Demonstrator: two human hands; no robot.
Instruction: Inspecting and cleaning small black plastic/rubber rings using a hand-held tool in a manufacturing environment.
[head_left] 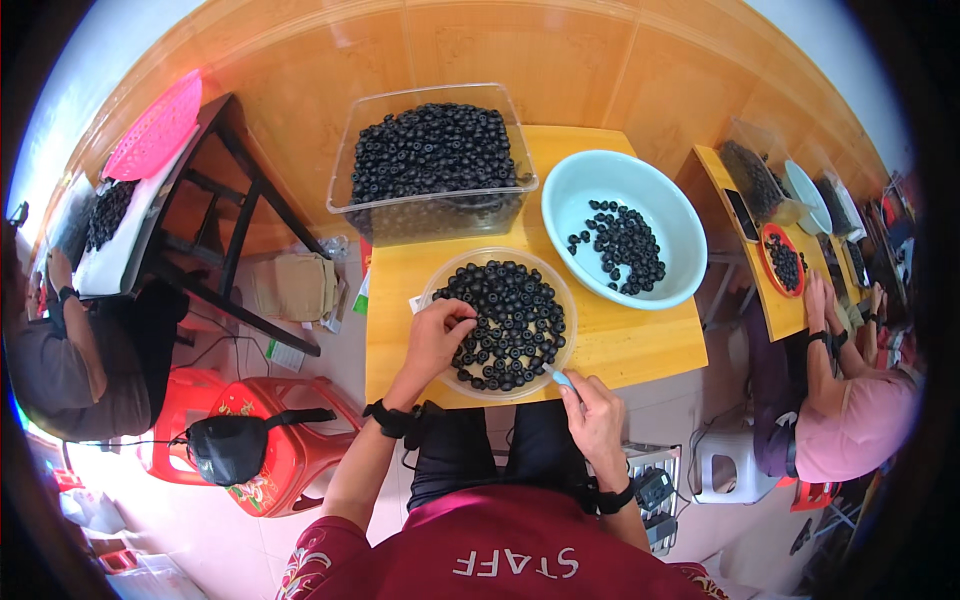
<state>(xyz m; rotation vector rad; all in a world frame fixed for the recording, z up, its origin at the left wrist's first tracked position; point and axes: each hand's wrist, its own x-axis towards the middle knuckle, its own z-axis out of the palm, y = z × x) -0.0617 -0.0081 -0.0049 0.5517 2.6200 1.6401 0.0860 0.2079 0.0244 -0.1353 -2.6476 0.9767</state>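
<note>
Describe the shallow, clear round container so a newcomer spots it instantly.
Start at the yellow table in the centre of the picture. At its near edge, under the left hand, sits the container, holding loose black beads. It's shallow, round and clear; the clear bin behind it is deep and rectangular, and the basin to its right is pale blue.

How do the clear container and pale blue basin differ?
The clear container shows the yellow table through it; the pale blue basin is opaque. Black beads cover most of the container's floor but only part of the basin's. Your left hand is over the container, not the basin. Both are round.
</note>
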